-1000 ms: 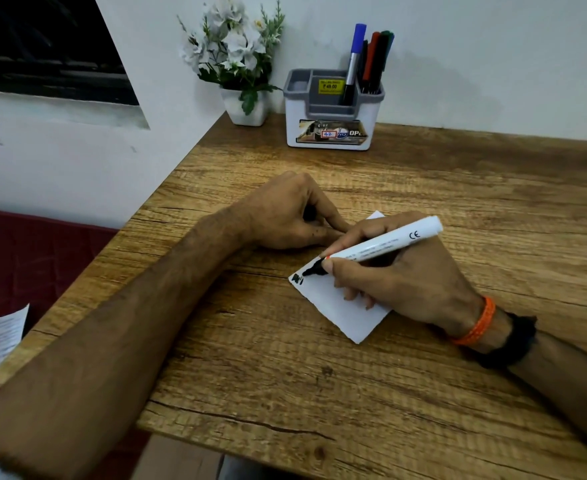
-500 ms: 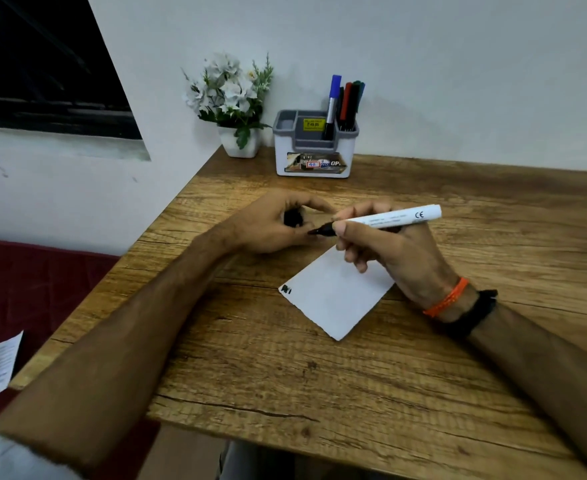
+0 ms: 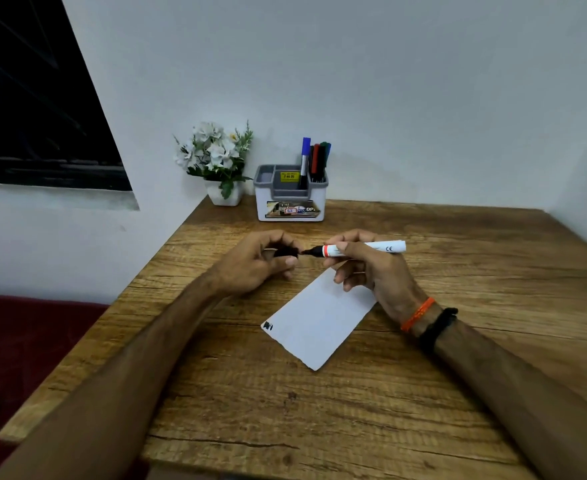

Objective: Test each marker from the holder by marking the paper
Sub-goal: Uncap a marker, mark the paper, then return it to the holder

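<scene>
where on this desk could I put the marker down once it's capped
Bare wood lies right of the paper out to the wall, and along the near edge of the desk between the forearms. It is crowded at the back left, by the holder and flower pot, and where both hands meet.

Home desk corner: wooden table (image 3: 423, 393), flower pot (image 3: 224, 194), marker holder (image 3: 290, 202).

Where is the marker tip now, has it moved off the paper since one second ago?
Yes. The marker left the paper, rising toward the holder, tip at the cap.
</scene>
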### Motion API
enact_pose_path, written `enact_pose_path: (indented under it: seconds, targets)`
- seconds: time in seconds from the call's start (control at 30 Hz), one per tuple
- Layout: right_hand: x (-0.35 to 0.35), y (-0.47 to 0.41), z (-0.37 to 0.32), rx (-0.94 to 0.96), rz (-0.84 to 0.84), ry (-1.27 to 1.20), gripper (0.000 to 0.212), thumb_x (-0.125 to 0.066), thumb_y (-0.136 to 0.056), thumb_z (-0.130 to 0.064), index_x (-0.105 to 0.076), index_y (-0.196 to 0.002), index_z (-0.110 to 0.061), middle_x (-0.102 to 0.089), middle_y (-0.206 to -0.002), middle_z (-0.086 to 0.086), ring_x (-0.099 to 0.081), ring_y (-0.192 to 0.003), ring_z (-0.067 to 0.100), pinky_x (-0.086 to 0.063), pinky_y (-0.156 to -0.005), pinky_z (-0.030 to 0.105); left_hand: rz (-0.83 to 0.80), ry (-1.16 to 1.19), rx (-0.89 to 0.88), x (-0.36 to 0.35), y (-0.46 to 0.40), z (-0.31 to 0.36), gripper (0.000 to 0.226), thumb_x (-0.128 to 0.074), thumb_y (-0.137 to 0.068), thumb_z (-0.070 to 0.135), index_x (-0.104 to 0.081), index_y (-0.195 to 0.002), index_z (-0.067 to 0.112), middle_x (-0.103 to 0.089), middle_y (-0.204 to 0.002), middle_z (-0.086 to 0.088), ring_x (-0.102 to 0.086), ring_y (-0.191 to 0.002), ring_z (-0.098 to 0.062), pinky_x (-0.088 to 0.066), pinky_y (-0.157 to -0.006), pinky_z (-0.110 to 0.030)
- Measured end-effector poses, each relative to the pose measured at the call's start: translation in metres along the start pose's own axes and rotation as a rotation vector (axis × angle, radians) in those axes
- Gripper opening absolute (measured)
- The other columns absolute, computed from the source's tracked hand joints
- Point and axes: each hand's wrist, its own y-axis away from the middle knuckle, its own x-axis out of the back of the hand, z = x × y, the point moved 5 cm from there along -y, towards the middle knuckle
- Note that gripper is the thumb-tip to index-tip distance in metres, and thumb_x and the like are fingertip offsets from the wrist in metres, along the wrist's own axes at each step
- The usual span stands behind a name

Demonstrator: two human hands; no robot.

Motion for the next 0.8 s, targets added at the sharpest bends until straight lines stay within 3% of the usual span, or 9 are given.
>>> enact_pose_path:
  seconds: [0.13, 0.3, 0.47, 0.67, 0.8]
  targets:
    - [0.003, -0.002, 0.003, -0.008, -0.007, 0.009, 0.028, -0.06, -0.08, -0.027, -0.07, -0.098, -0.007, -0.074, -0.083, 0.013, -0.063, -0.056, 0.016, -0.048, -0.049, 0.023, 0.038, 0.083, 0.003, 0.002, 0.0, 0.0, 0.019, -0.062, -0.088, 0.0, -0.06, -0.107, 0.002, -0.066, -0.09, -0.008, -0.068, -0.076, -0.016, -0.056, -0.075, -0.027]
    - [0.003, -0.003, 0.007, -0.018, -0.033, 0.026, 0.031, -0.06, -0.081, -0.027, -0.071, -0.102, -0.006, -0.075, -0.089, 0.016, -0.063, -0.057, 0.017, -0.048, -0.05, 0.023, 0.041, 0.122, -0.009, 0.0, 0.0, 0.001, 0.016, -0.063, -0.087, 0.001, -0.061, -0.102, 0.006, -0.068, -0.082, 0.0, -0.067, -0.074, -0.014, -0.055, -0.074, -0.025]
    - [0.0, -0.002, 0.006, -0.008, -0.061, 0.086, 0.017, -0.06, -0.094, -0.015, -0.07, -0.107, -0.008, -0.077, -0.094, 0.014, -0.066, -0.057, 0.016, -0.048, -0.052, 0.024, 0.039, 0.106, -0.011, -0.002, -0.001, 0.003, 0.017, -0.062, -0.087, -0.001, -0.062, -0.099, 0.011, -0.067, -0.09, -0.003, -0.068, -0.075, -0.013, -0.055, -0.073, -0.025]
    - [0.005, -0.004, 0.003, 0.079, 0.002, 0.136, 0.023, -0.068, -0.088, -0.022, -0.07, -0.097, 0.0, -0.072, -0.073, 0.008, -0.054, -0.046, 0.015, -0.043, -0.044, 0.02, 0.066, 0.122, -0.03, 0.0, 0.0, 0.007, 0.016, -0.061, -0.087, -0.003, -0.063, -0.102, 0.002, -0.067, -0.08, 0.0, -0.066, -0.07, -0.008, -0.055, -0.069, -0.021]
    - [0.011, -0.005, 0.004, 0.075, 0.003, 0.105, 0.025, -0.067, -0.088, -0.02, -0.073, -0.102, 0.0, -0.072, -0.074, 0.008, -0.053, -0.045, 0.011, -0.04, -0.043, 0.016, 0.079, 0.127, -0.026, 0.003, 0.0, 0.006, 0.016, -0.061, -0.087, -0.002, -0.064, -0.102, 0.002, -0.068, -0.076, 0.003, -0.065, -0.07, -0.008, -0.054, -0.069, -0.023]
